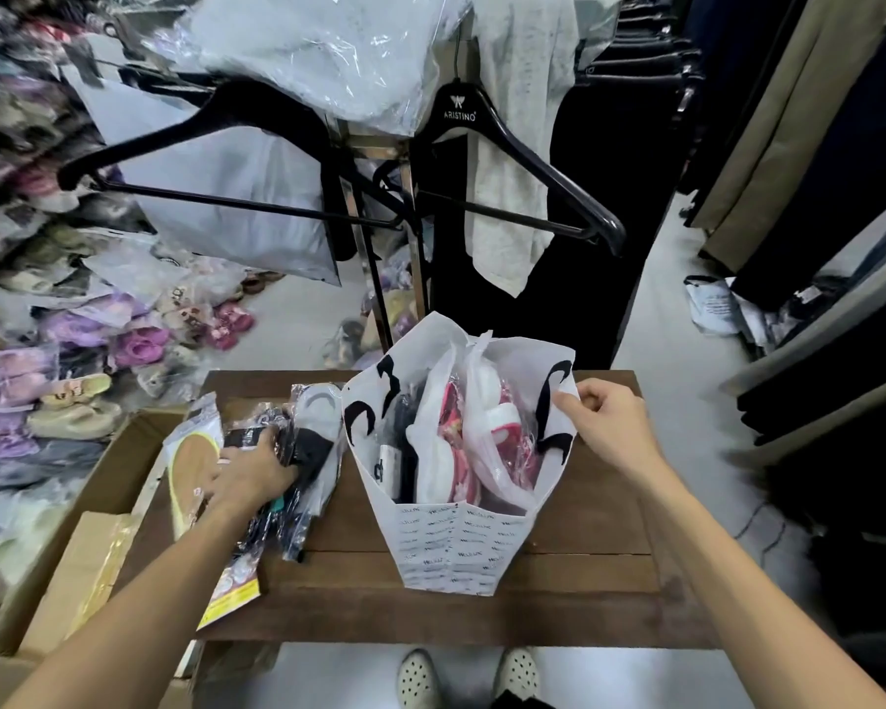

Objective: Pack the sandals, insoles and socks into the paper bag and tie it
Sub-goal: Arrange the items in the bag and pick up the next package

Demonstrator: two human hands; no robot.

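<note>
Clothes shop, wooden table [558,596]; my right hand [607,427] pinches the rim of the upright paper bag [451,550], sandals [482,442] inside; my left hand [249,470] grips packaged socks [313,437] beside the insoles [188,468].

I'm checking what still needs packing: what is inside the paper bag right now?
Inside the paper bag: pink and white sandals in clear plastic, and a dark packet at their left. The bag's front wall hides whatever lies lower. The insoles and sock packets are outside it on the table.
</note>
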